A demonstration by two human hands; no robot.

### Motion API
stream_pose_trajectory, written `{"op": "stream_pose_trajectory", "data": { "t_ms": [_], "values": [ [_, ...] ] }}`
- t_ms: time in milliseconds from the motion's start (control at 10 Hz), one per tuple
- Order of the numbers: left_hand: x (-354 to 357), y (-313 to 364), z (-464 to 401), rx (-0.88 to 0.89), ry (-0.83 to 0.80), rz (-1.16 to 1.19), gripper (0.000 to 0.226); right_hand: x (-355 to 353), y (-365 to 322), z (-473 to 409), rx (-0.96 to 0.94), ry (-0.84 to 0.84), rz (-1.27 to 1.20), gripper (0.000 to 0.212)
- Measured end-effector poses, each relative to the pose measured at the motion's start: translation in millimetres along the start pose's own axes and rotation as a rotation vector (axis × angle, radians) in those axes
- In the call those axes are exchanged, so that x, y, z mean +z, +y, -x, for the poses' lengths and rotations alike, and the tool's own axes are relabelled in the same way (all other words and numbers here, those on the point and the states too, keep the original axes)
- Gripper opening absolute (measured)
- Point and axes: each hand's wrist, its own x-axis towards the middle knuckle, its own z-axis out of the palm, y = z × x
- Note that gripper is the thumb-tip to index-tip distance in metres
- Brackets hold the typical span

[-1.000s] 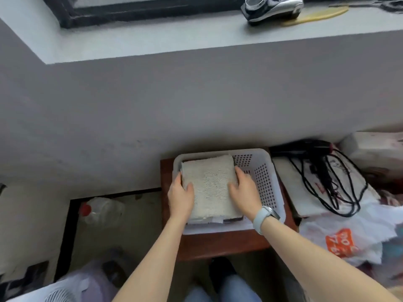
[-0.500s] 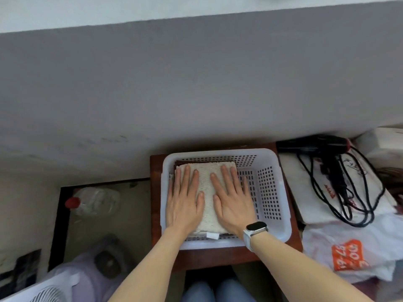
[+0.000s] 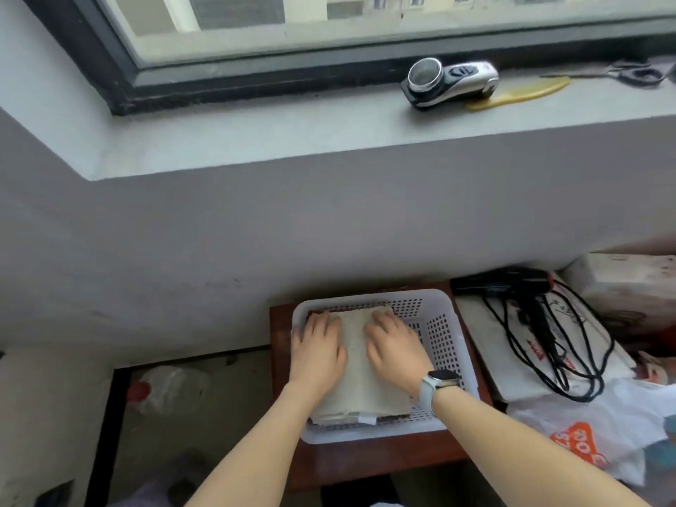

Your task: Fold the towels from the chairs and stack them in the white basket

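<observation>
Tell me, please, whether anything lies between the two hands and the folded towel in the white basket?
Nothing visible does. The left hand and the right hand rest directly on top of the folded towel, which already lies inside the white basket, on other folded cloth.

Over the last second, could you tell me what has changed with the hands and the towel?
The left hand and right hand let go of the folded towel's sides and moved on top, pressing it flat into the white basket. The towel stays in the basket; the basket, hair dryer and shaver have not moved.
</observation>
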Motion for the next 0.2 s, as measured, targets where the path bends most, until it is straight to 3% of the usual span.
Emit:
{"op": "stream_pose_trajectory", "data": {
  "t_ms": [100, 200],
  "values": [
    [-45, 5, -7, 0.034, 0.226, 0.051, 0.041, -44, -16, -2, 0.007, 0.095, -0.150, 0.037],
    [-92, 14, -18, 0.198, 0.525, 0.043, 0.035, -99, -32, 3, 0.003, 0.299, -0.440, 0.031]
  ]
}}
